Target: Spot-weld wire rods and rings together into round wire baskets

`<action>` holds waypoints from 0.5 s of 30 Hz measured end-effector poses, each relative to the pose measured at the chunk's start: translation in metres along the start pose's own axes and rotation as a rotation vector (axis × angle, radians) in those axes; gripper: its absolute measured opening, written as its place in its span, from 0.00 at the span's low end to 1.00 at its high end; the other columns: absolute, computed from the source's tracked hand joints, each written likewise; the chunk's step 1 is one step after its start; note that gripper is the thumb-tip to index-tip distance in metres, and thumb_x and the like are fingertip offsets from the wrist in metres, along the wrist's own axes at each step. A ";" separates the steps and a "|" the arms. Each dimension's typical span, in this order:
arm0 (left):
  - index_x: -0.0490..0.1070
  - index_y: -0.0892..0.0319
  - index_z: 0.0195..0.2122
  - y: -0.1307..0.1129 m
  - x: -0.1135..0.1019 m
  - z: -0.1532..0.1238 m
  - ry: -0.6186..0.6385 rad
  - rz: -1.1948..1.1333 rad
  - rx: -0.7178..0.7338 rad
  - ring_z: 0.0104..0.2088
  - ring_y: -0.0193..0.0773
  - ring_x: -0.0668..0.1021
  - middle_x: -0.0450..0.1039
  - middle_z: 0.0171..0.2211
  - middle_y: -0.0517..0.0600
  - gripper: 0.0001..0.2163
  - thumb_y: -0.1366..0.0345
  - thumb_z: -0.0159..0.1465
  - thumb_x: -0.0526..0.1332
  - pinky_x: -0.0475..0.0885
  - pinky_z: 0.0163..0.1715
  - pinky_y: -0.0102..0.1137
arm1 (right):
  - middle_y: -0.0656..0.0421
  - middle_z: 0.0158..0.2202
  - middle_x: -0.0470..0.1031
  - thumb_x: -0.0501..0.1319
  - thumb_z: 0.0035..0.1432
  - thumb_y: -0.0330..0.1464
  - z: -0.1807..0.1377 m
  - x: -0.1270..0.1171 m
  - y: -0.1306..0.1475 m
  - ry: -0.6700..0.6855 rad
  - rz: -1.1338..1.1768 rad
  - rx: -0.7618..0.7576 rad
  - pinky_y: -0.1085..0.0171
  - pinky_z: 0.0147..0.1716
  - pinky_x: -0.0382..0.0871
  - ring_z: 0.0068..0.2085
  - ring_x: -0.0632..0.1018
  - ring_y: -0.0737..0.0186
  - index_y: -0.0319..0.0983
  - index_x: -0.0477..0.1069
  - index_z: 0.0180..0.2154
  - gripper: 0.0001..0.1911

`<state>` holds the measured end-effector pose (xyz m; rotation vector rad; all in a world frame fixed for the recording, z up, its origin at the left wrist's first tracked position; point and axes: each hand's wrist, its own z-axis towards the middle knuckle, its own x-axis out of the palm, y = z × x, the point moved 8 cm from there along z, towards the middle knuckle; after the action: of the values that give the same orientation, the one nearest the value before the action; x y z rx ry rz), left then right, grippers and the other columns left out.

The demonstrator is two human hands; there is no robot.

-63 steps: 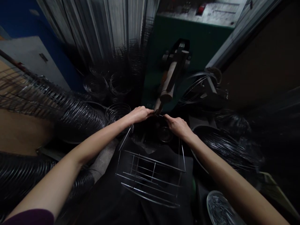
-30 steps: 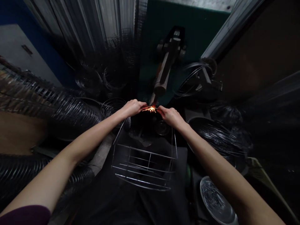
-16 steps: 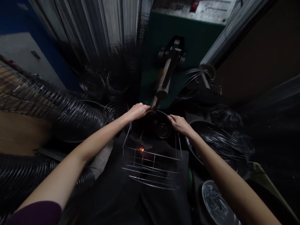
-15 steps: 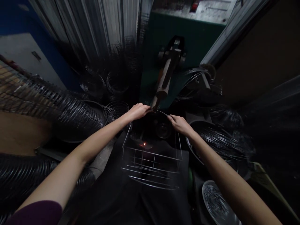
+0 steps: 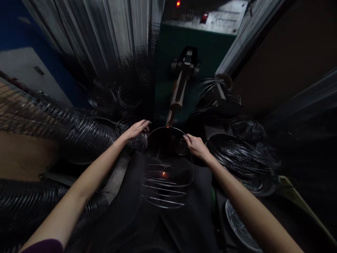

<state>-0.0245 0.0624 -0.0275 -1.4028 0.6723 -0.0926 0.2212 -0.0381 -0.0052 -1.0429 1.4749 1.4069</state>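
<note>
A wire basket frame [image 5: 165, 182] hangs in front of me over my dark apron, its round top ring just below the tip of the spot welder arm [image 5: 177, 98]. My right hand [image 5: 193, 146] is closed on the ring's right side. My left hand [image 5: 137, 129] is off the ring, fingers loosely spread, over a small stack of wire rings [image 5: 131, 131] to the left. A small orange spark glows inside the frame.
Long stacks of dark wire rings [image 5: 65, 126] lie at my left, another pile [image 5: 237, 158] at my right. A green welding machine [image 5: 189, 42] with red lights stands ahead. A shallow dish of small metal parts [image 5: 238, 225] sits low right.
Sparks flashed at the welder tip a second ago. Since then the frame has turned in my right hand and dropped slightly; my left hand has let go and moved left to the ring stack.
</note>
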 end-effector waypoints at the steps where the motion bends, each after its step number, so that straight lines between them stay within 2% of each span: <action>1: 0.70 0.63 0.45 0.022 -0.008 -0.025 -0.072 -0.151 -0.043 0.30 0.37 0.75 0.74 0.30 0.51 0.26 0.44 0.60 0.53 0.67 0.33 0.30 | 0.58 0.23 0.70 0.45 0.65 0.36 -0.007 -0.001 0.000 -0.057 0.013 -0.008 0.67 0.27 0.56 0.25 0.72 0.62 0.40 0.67 0.31 0.16; 3: 0.72 0.65 0.39 0.073 -0.010 -0.085 -0.229 -0.402 -0.190 0.27 0.36 0.75 0.73 0.26 0.51 0.24 0.46 0.56 0.60 0.68 0.32 0.29 | 0.60 0.20 0.67 0.45 0.64 0.36 -0.021 -0.006 -0.002 -0.177 0.052 -0.011 0.66 0.25 0.54 0.22 0.70 0.63 0.40 0.67 0.32 0.15; 5: 0.73 0.68 0.36 0.116 0.022 -0.144 -0.207 -0.618 -0.418 0.26 0.38 0.76 0.74 0.25 0.54 0.23 0.49 0.53 0.64 0.70 0.30 0.30 | 0.60 0.19 0.66 0.44 0.64 0.36 -0.035 -0.015 -0.005 -0.291 0.109 -0.007 0.66 0.24 0.54 0.21 0.69 0.63 0.39 0.66 0.32 0.16; 6: 0.73 0.68 0.36 0.127 0.043 -0.170 -0.169 -0.710 -0.531 0.27 0.39 0.77 0.75 0.28 0.56 0.22 0.50 0.53 0.66 0.71 0.31 0.31 | 0.59 0.20 0.66 0.44 0.64 0.37 -0.040 -0.019 -0.007 -0.340 0.139 0.002 0.66 0.24 0.54 0.21 0.69 0.63 0.39 0.66 0.32 0.16; 8: 0.73 0.69 0.40 0.123 0.079 -0.199 -0.148 -0.933 -0.602 0.36 0.43 0.79 0.76 0.36 0.62 0.24 0.49 0.56 0.63 0.72 0.38 0.33 | 0.58 0.21 0.68 0.43 0.64 0.37 -0.046 -0.025 -0.011 -0.405 0.178 0.044 0.66 0.25 0.55 0.22 0.69 0.63 0.39 0.67 0.33 0.17; 11: 0.71 0.69 0.45 0.085 0.113 -0.199 -0.086 -1.206 -0.667 0.43 0.46 0.78 0.74 0.43 0.65 0.27 0.47 0.62 0.53 0.74 0.39 0.35 | 0.57 0.24 0.70 0.42 0.65 0.38 -0.050 -0.022 -0.016 -0.415 0.214 0.134 0.67 0.29 0.58 0.26 0.72 0.62 0.38 0.68 0.36 0.19; 13: 0.71 0.67 0.43 0.065 0.114 -0.190 -0.178 -1.270 -0.756 0.39 0.44 0.79 0.75 0.38 0.62 0.23 0.51 0.66 0.48 0.75 0.34 0.34 | 0.56 0.28 0.73 0.42 0.66 0.38 -0.057 -0.017 -0.020 -0.413 0.275 0.190 0.68 0.31 0.60 0.29 0.73 0.63 0.38 0.68 0.40 0.19; 15: 0.71 0.64 0.37 0.058 0.102 -0.187 -0.389 -1.221 -0.864 0.31 0.41 0.79 0.75 0.28 0.56 0.18 0.58 0.67 0.46 0.76 0.28 0.34 | 0.57 0.32 0.75 0.42 0.66 0.37 -0.067 -0.013 -0.023 -0.425 0.366 0.229 0.70 0.34 0.62 0.31 0.74 0.65 0.39 0.68 0.43 0.18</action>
<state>-0.0514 -0.1351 -0.1224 -2.4114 -0.6407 -0.5129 0.2461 -0.1057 0.0023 -0.3114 1.5026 1.5466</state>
